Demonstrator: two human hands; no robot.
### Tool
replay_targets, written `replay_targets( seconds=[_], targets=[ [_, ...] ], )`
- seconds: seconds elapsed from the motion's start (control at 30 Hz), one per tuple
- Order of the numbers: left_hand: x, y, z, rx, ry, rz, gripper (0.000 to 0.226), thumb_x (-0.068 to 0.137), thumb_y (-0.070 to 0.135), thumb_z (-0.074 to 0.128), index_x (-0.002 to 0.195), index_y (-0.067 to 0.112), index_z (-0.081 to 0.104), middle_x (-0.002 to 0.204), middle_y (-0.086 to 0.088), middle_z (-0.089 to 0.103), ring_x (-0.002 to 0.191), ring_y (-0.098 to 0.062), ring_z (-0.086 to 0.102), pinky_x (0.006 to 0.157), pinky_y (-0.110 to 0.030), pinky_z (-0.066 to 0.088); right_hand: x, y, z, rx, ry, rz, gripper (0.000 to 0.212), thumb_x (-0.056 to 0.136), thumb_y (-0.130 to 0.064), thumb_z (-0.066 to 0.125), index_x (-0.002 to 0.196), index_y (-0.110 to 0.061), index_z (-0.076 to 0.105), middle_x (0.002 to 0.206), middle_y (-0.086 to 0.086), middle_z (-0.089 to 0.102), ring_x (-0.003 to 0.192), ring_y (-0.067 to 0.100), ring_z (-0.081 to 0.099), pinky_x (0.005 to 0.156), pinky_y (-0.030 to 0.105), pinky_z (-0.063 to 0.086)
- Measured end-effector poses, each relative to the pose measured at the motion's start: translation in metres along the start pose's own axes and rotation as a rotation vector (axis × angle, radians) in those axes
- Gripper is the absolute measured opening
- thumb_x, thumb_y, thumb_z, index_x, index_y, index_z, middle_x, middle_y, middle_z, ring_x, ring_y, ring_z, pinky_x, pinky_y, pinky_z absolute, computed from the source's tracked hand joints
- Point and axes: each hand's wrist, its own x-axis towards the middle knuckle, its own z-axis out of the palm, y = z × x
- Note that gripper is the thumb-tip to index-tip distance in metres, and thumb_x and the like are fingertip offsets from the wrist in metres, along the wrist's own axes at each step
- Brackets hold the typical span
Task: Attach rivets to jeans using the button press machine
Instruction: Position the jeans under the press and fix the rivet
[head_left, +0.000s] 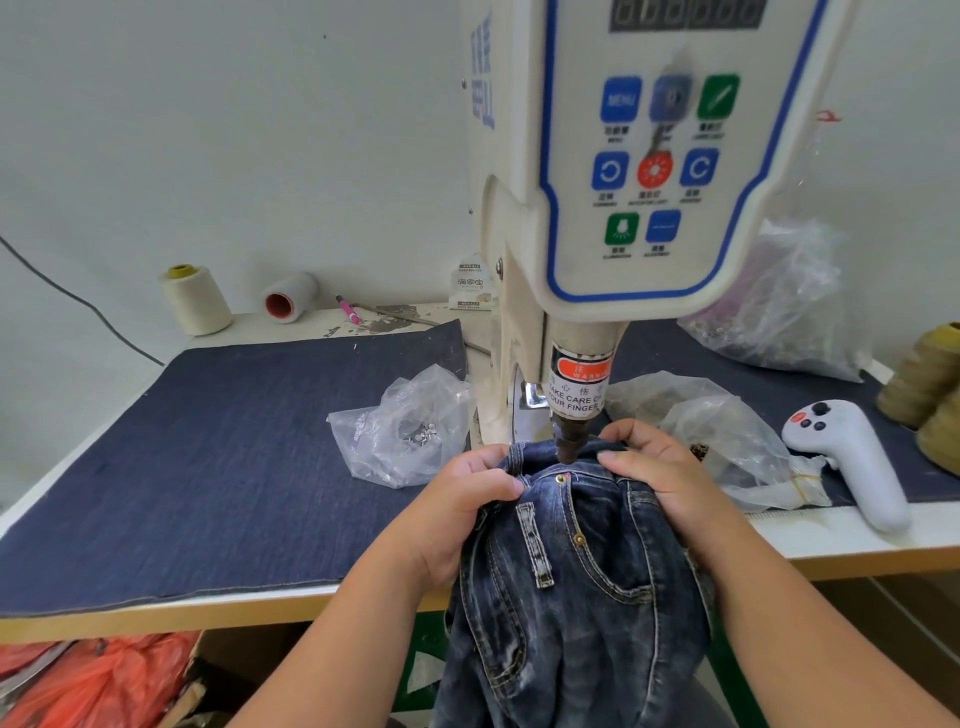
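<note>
Head view, jeans: dark washed denim jeans (576, 597) with pale contrast stitching, bunched and creased, draped over the counter (208, 605) edge.
Axis: long axis runs away from the camera, waistband end pointing at the button press machine (639, 171), legs hanging below the counter.
Rivets: two small round brass rivets (560, 479) set at the pocket corners; the upper one lies just in front of the dark press head (568, 447).
Left hand (457, 514): grip clamped on a fold of denim left of the press head.
Right hand (654, 470): fingers curled over the bunched cloth on the right, holding it.
Surroundings: crinkled clear plastic bag (410, 431) of small metal parts on a blue denim mat (208, 457); smooth white controller (852, 457) at right.
</note>
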Motion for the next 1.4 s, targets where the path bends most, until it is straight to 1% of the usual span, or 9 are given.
replay_targets(
  seconds=[0.2, 0.37, 0.57, 0.7, 0.8, 0.87, 1.03, 1.3, 1.4],
  targets=[
    [-0.001, 0.001, 0.0, 0.012, 0.01, -0.011, 0.046, 0.077, 0.003, 0.059, 0.123, -0.002, 0.063, 0.116, -0.031, 0.061, 0.102, -0.039, 0.06, 0.097, -0.054, 0.048, -0.002, -0.001, -0.001, -0.026, 0.0, -0.005, 0.019, 0.088, 0.009, 0.054, 0.087, -0.009, 0.061, 0.071, 0.007, 0.069, 0.061, 0.014, 0.067, 0.057, 0.023, 0.055],
    [-0.006, 0.005, 0.005, 0.055, 0.037, 0.001, 0.043, 0.078, 0.003, 0.062, 0.121, 0.0, 0.065, 0.114, -0.03, 0.064, 0.1, -0.039, 0.062, 0.094, -0.052, 0.051, -0.009, -0.006, 0.006, 0.051, 0.004, -0.035, 0.016, 0.071, -0.001, 0.062, 0.086, -0.008, 0.059, 0.07, 0.008, 0.069, 0.058, 0.014, 0.066, 0.055, 0.022, 0.055],
    [-0.028, 0.017, 0.013, 0.185, 0.022, -0.013, 0.044, 0.077, 0.002, 0.063, 0.121, 0.003, 0.066, 0.121, -0.038, 0.06, 0.101, -0.043, 0.062, 0.095, -0.061, 0.048, -0.033, -0.017, 0.024, 0.106, -0.036, -0.06, 0.021, 0.066, -0.003, 0.064, 0.071, -0.023, 0.071, 0.074, 0.009, 0.069, 0.061, 0.019, 0.067, 0.056, 0.027, 0.057],
    [-0.048, 0.019, 0.019, 0.238, 0.039, -0.039, 0.037, 0.075, 0.005, 0.066, 0.111, 0.008, 0.072, 0.112, -0.029, 0.069, 0.096, -0.038, 0.067, 0.092, -0.054, 0.054, -0.057, -0.017, 0.035, 0.135, -0.028, 0.008, 0.02, 0.064, -0.004, 0.067, 0.071, -0.023, 0.071, 0.075, 0.012, 0.068, 0.061, 0.021, 0.067, 0.056, 0.027, 0.057],
    [-0.065, 0.019, 0.021, 0.24, 0.038, -0.04, 0.042, 0.074, 0.006, 0.07, 0.116, 0.004, 0.068, 0.118, -0.03, 0.066, 0.107, -0.046, 0.065, 0.098, -0.058, 0.051, -0.074, -0.019, 0.042, 0.14, -0.064, 0.041, 0.026, 0.059, -0.002, 0.076, 0.074, -0.022, 0.071, 0.079, 0.014, 0.069, 0.064, 0.024, 0.068, 0.055, 0.031, 0.057],
    [-0.076, 0.019, 0.025, 0.239, 0.012, -0.032, 0.047, 0.072, 0.008, 0.076, 0.118, 0.003, 0.067, 0.119, -0.028, 0.067, 0.113, -0.048, 0.062, 0.099, -0.057, 0.05, -0.084, -0.021, 0.047, 0.159, -0.081, 0.052, 0.023, 0.062, -0.003, 0.07, 0.076, -0.021, 0.071, 0.08, 0.016, 0.07, 0.064, 0.026, 0.069, 0.055, 0.031, 0.057],
    [-0.102, 0.025, 0.035, 0.281, 0.0, 0.015, 0.057, 0.065, 0.012, 0.082, 0.118, 0.001, 0.066, 0.119, -0.026, 0.068, 0.113, -0.046, 0.063, 0.1, -0.053, 0.051, -0.109, -0.03, 0.061, 0.199, -0.116, 0.016, 0.021, 0.065, -0.002, 0.068, 0.078, -0.019, 0.069, 0.079, 0.021, 0.067, 0.063, 0.03, 0.067, 0.057, 0.033, 0.057],
    [-0.143, 0.052, 0.052, 0.49, -0.068, 0.089, 0.058, 0.074, 0.003, 0.082, 0.128, 0.011, 0.062, 0.124, -0.015, 0.069, 0.119, -0.033, 0.064, 0.105, -0.048, 0.047, -0.137, -0.059, 0.098, 0.274, -0.294, -0.061, 0.024, 0.064, 0.002, 0.068, 0.08, -0.016, 0.065, 0.077, 0.021, 0.065, 0.062, 0.03, 0.064, 0.057, 0.035, 0.055],
    [-0.157, 0.058, 0.062, 0.637, -0.08, 0.153, 0.054, 0.074, 0.004, 0.084, 0.122, 0.018, 0.063, 0.115, -0.006, 0.073, 0.11, -0.024, 0.069, 0.096, -0.043, 0.053, -0.142, -0.073, 0.114, 0.321, -0.406, -0.09, 0.023, 0.065, -0.005, 0.071, 0.084, -0.016, 0.065, 0.077, 0.019, 0.066, 0.064, 0.03, 0.062, 0.059, 0.036, 0.054]
  ],
)
